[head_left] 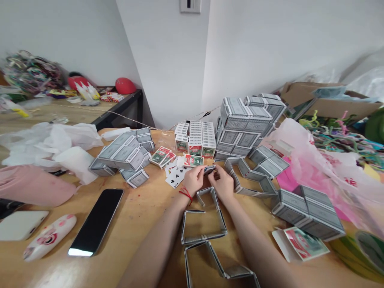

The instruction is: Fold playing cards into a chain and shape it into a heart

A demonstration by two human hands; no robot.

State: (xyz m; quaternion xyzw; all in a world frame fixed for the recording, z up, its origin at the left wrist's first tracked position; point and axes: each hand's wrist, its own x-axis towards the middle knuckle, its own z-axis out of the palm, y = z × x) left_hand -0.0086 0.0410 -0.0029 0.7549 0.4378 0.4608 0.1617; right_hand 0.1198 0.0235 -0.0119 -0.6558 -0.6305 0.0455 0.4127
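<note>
My left hand (194, 180) and my right hand (222, 182) meet over the wooden table (135, 224), both pinched on a small folded playing card piece (209, 169) held between their fingertips. A red string circles my left wrist. Just below my hands a chain of folded card strips (207, 218) lies on the table in angular loops and runs toward me. Loose face-up playing cards (177, 176) lie beside my left hand. Behind them stand rows of small card packs (196, 138).
Blocks built from grey-backed cards (246, 124) stand at the back and more (309, 212) at the right, others (124, 154) at the left. A black phone (97, 222), a white case (21, 224) and a pink-patterned object (49, 237) lie at the left. Pink plastic bags (324, 168) crowd the right.
</note>
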